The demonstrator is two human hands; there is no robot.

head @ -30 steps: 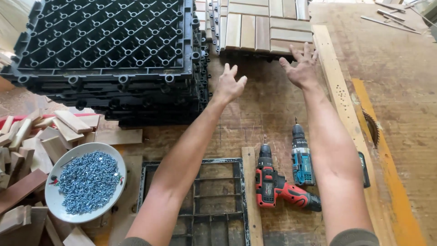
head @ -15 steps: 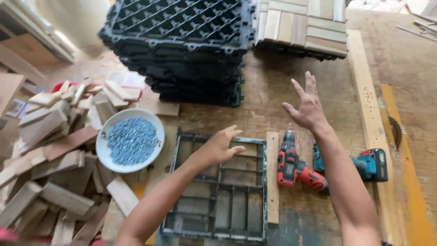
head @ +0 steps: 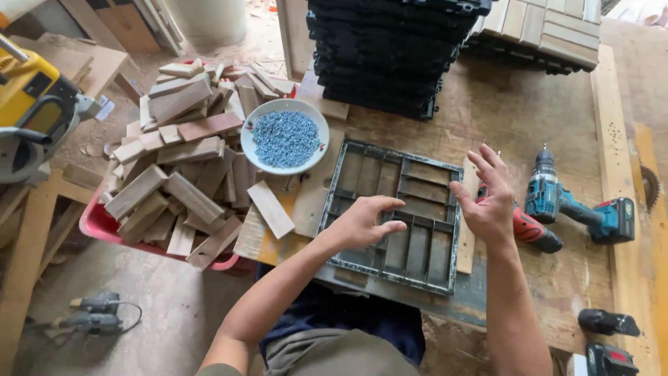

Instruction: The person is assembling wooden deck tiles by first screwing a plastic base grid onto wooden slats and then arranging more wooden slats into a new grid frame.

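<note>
A dark metal grid frame (head: 394, 209) lies flat on the wooden workbench in front of me. My left hand (head: 365, 223) hovers over its near left part, fingers curled and apart, holding nothing. My right hand (head: 488, 198) is raised over the frame's right edge, palm turned inward, fingers spread, also empty. A thin wooden slat (head: 467, 230) lies along the frame's right side. A red cordless drill (head: 532, 231) and a teal cordless drill (head: 574, 205) lie just right of my right hand.
A white bowl of blue-grey screws (head: 285, 137) sits left of the frame. A red tub heaped with short wood slats (head: 177, 167) stands further left. Stacked black plastic grid tiles (head: 390, 56) and finished wooden tiles (head: 543, 28) are at the back. A yellow saw (head: 35, 104) is at the far left.
My view has swung left and down, bringing the slat pile and saw into sight. Both hands have pulled back from the far stacks toward me and now sit over the metal frame.
</note>
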